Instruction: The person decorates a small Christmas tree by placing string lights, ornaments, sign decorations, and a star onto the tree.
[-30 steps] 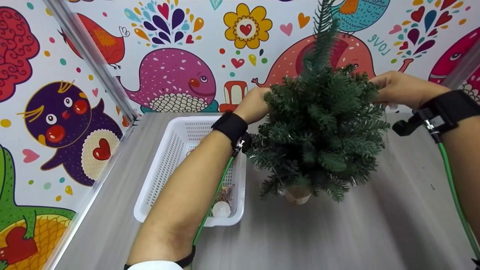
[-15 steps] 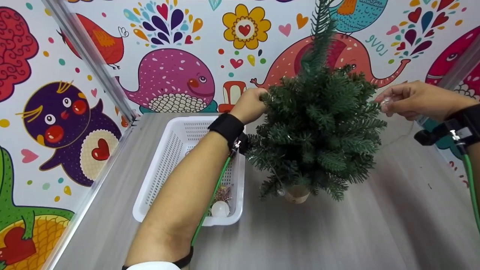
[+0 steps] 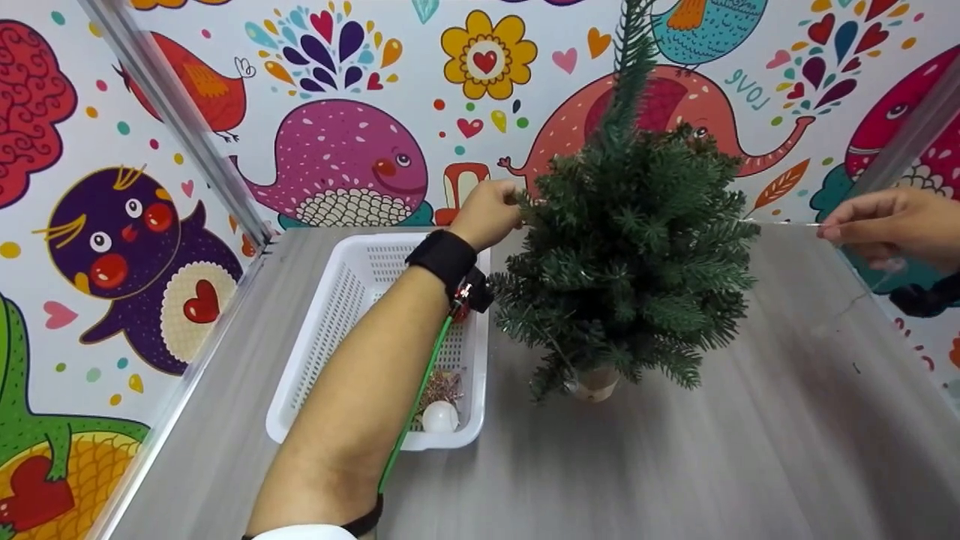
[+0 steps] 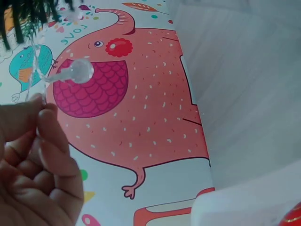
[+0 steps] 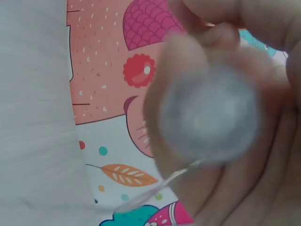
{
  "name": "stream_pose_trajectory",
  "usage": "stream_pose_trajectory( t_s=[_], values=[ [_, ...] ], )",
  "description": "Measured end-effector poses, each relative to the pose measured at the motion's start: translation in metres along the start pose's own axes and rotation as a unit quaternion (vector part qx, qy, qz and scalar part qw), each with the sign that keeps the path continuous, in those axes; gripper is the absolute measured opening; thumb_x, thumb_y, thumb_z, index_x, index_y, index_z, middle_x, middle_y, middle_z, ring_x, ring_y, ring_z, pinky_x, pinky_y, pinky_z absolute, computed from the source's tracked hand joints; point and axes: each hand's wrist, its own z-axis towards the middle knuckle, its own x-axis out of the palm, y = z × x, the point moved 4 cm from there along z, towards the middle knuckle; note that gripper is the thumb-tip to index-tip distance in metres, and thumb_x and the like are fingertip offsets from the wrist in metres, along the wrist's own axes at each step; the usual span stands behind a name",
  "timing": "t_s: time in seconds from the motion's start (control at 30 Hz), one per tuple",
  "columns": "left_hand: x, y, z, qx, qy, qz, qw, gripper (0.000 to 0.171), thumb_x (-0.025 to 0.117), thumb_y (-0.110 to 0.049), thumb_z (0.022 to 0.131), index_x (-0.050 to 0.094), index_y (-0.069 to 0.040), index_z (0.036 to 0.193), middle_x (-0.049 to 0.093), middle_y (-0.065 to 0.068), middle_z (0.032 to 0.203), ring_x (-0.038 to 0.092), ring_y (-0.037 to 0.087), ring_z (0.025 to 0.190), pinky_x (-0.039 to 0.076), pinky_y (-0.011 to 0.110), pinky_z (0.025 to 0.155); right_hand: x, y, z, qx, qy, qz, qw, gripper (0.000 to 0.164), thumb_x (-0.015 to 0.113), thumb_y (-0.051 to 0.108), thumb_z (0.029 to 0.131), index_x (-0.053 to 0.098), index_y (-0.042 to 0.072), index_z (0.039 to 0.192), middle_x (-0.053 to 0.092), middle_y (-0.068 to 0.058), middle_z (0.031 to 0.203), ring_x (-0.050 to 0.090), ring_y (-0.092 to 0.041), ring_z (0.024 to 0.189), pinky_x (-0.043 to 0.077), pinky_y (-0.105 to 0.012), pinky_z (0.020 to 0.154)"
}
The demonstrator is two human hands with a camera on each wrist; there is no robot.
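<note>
A small artificial Christmas tree point(image 3: 637, 247) stands upright in a light-coloured base point(image 3: 598, 384). Beside its left side, my left hand point(image 3: 491, 214) pinches a clear string-light wire between thumb and fingers; in the left wrist view a clear bulb point(image 4: 81, 70) hangs off that wire point(image 4: 35, 61). Well to the right of the tree, my right hand point(image 3: 904, 225) pinches a thin strand point(image 3: 784, 223) stretching out from behind the branches. A blurred clear bulb point(image 5: 211, 115) with trailing wire point(image 5: 164, 186) shows in front of this hand in the right wrist view.
Left of the tree sits a white perforated basket point(image 3: 302, 345), partly covered by my left forearm. It holds a white ball point(image 3: 440, 417), a pinkish tinsel-like piece point(image 3: 442, 386) and a red ball point(image 4: 292, 215). A patterned wall point(image 3: 352, 161) closes off the back.
My right hand has drawn away from the tree toward the right edge, pulling the strand out straight. The left hand has shifted slightly left and still pinches near the branches.
</note>
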Motion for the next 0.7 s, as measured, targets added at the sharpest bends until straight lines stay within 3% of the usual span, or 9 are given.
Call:
stream_pose_trajectory(
  t_s=[0.13, 0.3, 0.43, 0.53, 0.6, 0.7],
  values=[
    [0.001, -0.001, -0.002, 0.001, 0.006, -0.002, 1.0000, 0.021, 0.064, -0.004, 0.099, 0.063, -0.012, 0.080, 0.063, -0.001, 0.075, 0.050, 0.015, 0.067, 0.038, 0.027, 0.063, -0.002, 0.002, -0.002, -0.031, -0.035, 0.030, 0.998, 0.022, 0.059, 0.038, 0.109, 0.080, 0.036, 0.105, 0.054, -0.006, 0.069, 0.050, -0.021, 0.054, 0.049, -0.026, 0.050],
    [0.002, -0.004, -0.002, 0.014, 0.013, -0.010, 0.9998, 0.016, 0.066, -0.008, 0.099, 0.071, -0.010, 0.084, 0.067, -0.001, 0.076, 0.053, 0.013, 0.068, 0.041, 0.026, 0.065, 0.000, 0.031, 0.001, -0.099, -0.063, 0.074, 0.990, 0.029, 0.052, 0.034, 0.112, 0.076, 0.018, 0.116, 0.045, -0.006, 0.066, 0.043, -0.021, 0.049, 0.040, -0.033, 0.043],
    [0.003, -0.007, -0.001, 0.001, 0.026, -0.027, 0.9993, 0.018, 0.065, -0.009, 0.102, 0.079, -0.006, 0.113, 0.077, 0.007, 0.107, 0.069, 0.017, 0.085, 0.054, 0.026, 0.076, 0.005, 0.057, 0.007, -0.117, -0.047, 0.128, 0.984, 0.037, 0.051, 0.036, 0.112, 0.075, 0.011, 0.123, 0.049, -0.003, 0.070, 0.037, -0.023, 0.053, 0.035, -0.037, 0.049],
    [0.005, -0.007, -0.001, -0.020, 0.032, -0.057, 0.9977, 0.031, 0.056, 0.001, 0.101, 0.072, -0.002, 0.128, 0.070, 0.014, 0.134, 0.071, 0.022, 0.099, 0.059, 0.031, 0.085, 0.012, 0.076, 0.016, -0.124, -0.029, 0.166, 0.978, 0.039, 0.051, 0.037, 0.112, 0.075, 0.009, 0.124, 0.053, 0.000, 0.074, 0.033, -0.022, 0.055, 0.029, -0.038, 0.052],
    [0.005, -0.007, -0.001, -0.031, 0.025, -0.096, 0.9946, 0.030, 0.054, 0.004, 0.100, 0.070, 0.000, 0.125, 0.070, 0.016, 0.131, 0.070, 0.021, 0.098, 0.060, 0.032, 0.085, 0.019, 0.090, 0.022, -0.138, -0.017, 0.177, 0.974, 0.036, 0.050, 0.034, 0.113, 0.074, 0.009, 0.123, 0.056, 0.002, 0.076, 0.034, -0.018, 0.055, 0.028, -0.034, 0.051],
    [0.006, -0.007, -0.001, -0.043, 0.007, -0.164, 0.9856, 0.021, 0.053, 0.002, 0.101, 0.066, 0.000, 0.117, 0.072, 0.011, 0.108, 0.066, 0.016, 0.084, 0.057, 0.029, 0.077, 0.030, 0.109, 0.031, -0.142, 0.004, 0.196, 0.970, 0.030, 0.052, 0.030, 0.113, 0.072, 0.009, 0.121, 0.061, 0.004, 0.079, 0.040, -0.010, 0.055, 0.036, -0.025, 0.050]
  ],
)
